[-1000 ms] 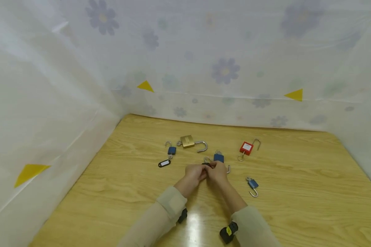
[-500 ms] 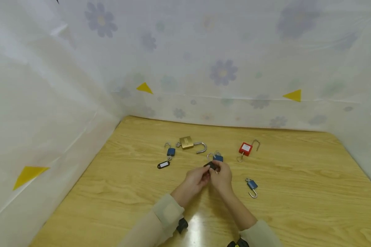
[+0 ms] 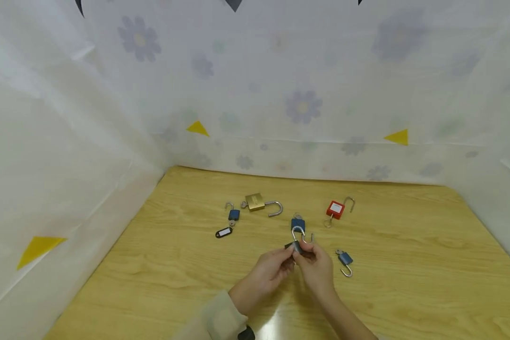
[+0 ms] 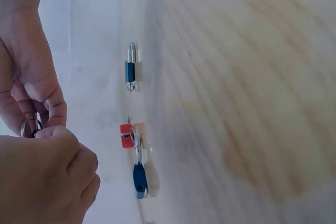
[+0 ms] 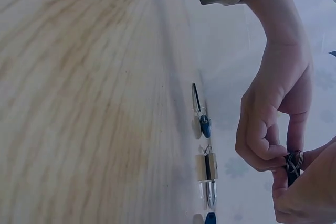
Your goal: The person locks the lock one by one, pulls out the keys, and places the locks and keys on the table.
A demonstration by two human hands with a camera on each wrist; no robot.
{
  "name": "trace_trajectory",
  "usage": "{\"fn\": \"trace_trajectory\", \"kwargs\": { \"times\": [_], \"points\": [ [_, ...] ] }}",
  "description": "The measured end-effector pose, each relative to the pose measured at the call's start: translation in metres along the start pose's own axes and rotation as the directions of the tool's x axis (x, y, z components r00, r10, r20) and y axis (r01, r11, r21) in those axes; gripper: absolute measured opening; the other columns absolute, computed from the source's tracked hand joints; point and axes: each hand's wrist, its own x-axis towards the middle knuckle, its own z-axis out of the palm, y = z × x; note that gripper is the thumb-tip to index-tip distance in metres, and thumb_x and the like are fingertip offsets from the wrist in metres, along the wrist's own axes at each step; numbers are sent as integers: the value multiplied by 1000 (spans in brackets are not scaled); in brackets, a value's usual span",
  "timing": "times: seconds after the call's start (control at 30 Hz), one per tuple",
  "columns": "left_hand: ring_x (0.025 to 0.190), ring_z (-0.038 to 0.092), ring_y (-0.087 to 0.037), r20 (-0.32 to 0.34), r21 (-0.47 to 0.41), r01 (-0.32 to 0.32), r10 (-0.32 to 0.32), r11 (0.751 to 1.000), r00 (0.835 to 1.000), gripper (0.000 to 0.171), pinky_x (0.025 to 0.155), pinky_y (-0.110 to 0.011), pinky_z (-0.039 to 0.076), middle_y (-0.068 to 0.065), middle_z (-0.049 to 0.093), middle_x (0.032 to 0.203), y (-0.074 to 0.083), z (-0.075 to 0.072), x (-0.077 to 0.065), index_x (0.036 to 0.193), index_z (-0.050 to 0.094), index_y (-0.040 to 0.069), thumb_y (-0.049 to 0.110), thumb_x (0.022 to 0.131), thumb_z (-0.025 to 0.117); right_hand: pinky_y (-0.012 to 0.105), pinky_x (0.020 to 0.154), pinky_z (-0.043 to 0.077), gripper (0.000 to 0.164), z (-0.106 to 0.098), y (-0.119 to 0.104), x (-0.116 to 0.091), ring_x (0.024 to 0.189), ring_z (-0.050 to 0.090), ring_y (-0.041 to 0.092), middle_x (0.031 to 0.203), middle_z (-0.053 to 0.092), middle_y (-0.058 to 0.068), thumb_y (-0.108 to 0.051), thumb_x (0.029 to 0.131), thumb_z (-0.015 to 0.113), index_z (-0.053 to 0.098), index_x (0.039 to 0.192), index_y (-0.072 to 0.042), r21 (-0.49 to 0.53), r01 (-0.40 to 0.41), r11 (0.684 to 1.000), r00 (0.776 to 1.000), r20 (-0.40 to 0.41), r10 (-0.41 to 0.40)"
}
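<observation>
In the head view, both hands meet above the table around a small dark padlock [image 3: 297, 247] whose silver shackle points up and away. My left hand [image 3: 268, 275] pinches the padlock from the left with thumb and fingers. From the right, my right hand [image 3: 318, 274] grips it, the thumb on its face. A key ring [image 5: 300, 159] shows between the fingertips in the right wrist view. Fingers cover much of the lock body. Just beyond the hands lies a blue padlock [image 3: 298, 223] with its shackle open, partly hidden by the held lock.
A brass padlock [image 3: 255, 202] and a blue padlock [image 3: 234, 215] with a black key tag [image 3: 224, 232] lie to the left. To the right are a red padlock [image 3: 335, 209] and another blue padlock [image 3: 345, 258]. All have open shackles. Flowered sheeting [image 3: 246, 141] encloses the wooden table.
Both hands have drawn back toward the body with the dark padlock, which now stands with its shackle in plain sight. More of the blue padlock behind shows. The head view has tilted slightly upward.
</observation>
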Motion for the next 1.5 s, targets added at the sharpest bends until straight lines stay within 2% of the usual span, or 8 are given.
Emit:
{"fn": "trace_trajectory", "kwargs": {
  "times": [0.5,0.63,0.73,0.83,1.0,1.07,1.27,1.5],
  "points": [
    [73,58,-6,38,97,-43,39,994,999,35,74,-19,51,1,63,83,1,-7,-18,112,53,-11,15,90,54,14,70,51,19,-24,4,-7,78,57,-2,103,63,17,-2,87,56,58,103,8,-25,15,1000,997,69,-13],
    [75,60,-6,62,121,-44,37,992,997,33,75,-20,52,-2,64,90,2,-10,-24,112,53,-9,14,89,55,16,72,52,23,-33,5,0,80,57,0,98,63,0,-8,91,52,55,108,6,48,-31,998,995,99,26],
    [75,60,-6,84,138,-33,22,990,996,32,74,-20,52,-2,65,88,3,-9,-28,111,54,-9,15,89,56,17,72,50,30,-42,5,8,83,56,2,97,60,-11,-19,94,48,54,113,3,174,-43,984,979,201,7],
    [75,60,-7,109,142,-25,9,989,994,32,73,-19,51,0,64,84,3,-8,-32,110,55,-8,16,88,56,16,69,47,32,-50,6,16,82,54,3,102,58,-12,-25,96,42,54,117,-4,307,-13,952,918,381,-111],
    [76,61,-7,127,142,-5,-13,990,992,29,74,-20,52,1,65,86,5,-7,-38,108,56,-6,15,89,55,14,69,44,33,-52,7,21,83,50,3,113,52,-6,-18,100,28,53,122,-15,492,-67,868,718,628,-301],
    [77,61,-7,130,148,4,-23,989,991,29,75,-21,52,0,66,88,7,-8,-39,108,56,-6,15,90,54,14,71,44,37,-50,7,20,85,50,3,115,51,-5,-14,100,23,52,123,-15,548,-124,827,667,663,-339],
    [76,61,-6,146,169,-10,-15,986,989,31,77,-23,53,0,65,88,10,-7,-42,111,54,-9,15,91,52,15,77,45,44,-50,7,19,89,52,5,114,55,-2,-11,100,15,52,124,-10,640,-221,736,627,671,-395],
    [76,62,-7,145,176,-18,-8,984,989,31,79,-26,53,-2,66,91,4,-5,-43,111,55,-8,15,91,53,15,77,44,42,-53,6,19,86,53,5,109,58,-2,-7,100,17,52,123,-7,656,-224,721,621,666,-414]
  ]
}}
